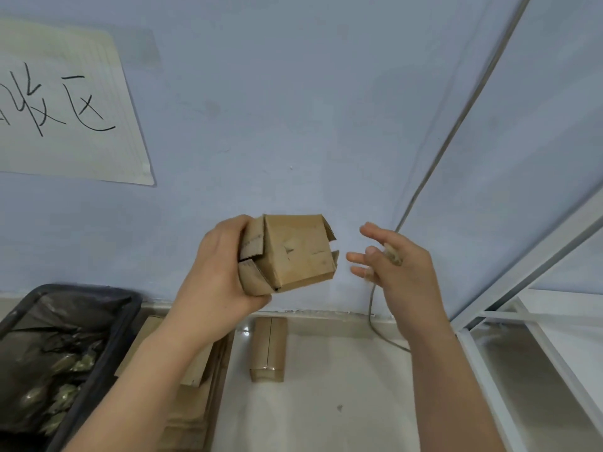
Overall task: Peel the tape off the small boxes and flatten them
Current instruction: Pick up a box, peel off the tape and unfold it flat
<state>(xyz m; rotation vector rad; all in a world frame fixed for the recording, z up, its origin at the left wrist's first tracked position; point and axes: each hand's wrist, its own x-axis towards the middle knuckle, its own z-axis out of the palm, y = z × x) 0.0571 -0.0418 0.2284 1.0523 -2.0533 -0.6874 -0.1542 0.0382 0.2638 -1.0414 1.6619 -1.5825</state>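
My left hand (217, 272) grips a small brown cardboard box (295, 252) from its left end and holds it up in front of the blue wall. The box's flaps at both ends stand loose and open. My right hand (396, 269) hovers just right of the box without touching it, its fingers spread and fairly straight. A small crumpled scrap of tape (393, 255) clings to that hand near the fingers. A second small box (269, 349), still closed along its seam, lies on the pale floor below.
A stack of flattened cardboard (199, 396) lies on the floor under my left forearm. A black bin (127, 318) lined with a dark bag holds tape scraps at the lower left. A white metal shelf frame (496, 370) stands to the right, and a cable (378, 331) runs down the wall.
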